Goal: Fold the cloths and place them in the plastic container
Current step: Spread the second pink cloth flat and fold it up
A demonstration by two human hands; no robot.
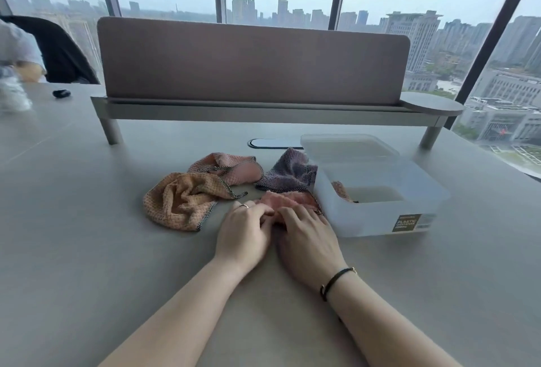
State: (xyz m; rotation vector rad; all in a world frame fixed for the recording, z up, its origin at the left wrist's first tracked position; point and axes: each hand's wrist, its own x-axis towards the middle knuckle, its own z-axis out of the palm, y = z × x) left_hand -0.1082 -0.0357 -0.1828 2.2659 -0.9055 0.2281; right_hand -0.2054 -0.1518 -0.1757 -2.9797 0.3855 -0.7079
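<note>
A pink cloth (288,199) lies on the grey table just left of the translucent plastic container (380,217). My left hand (243,233) and my right hand (307,237) both grip its near edge, fingers curled into the fabric. An orange cloth (181,201) lies crumpled to the left. Behind it sits a second pink cloth (234,169), and a purple cloth (288,172) leans against the container's left wall. Inside the container a bit of pink cloth (341,189) shows at the left side.
The container's lid (348,147) lies behind it. A brown desk divider (251,62) on a grey shelf crosses the back of the table. A cable slot (272,143) sits under it. A person's arm (20,53) and a small black object (61,93) are at far left.
</note>
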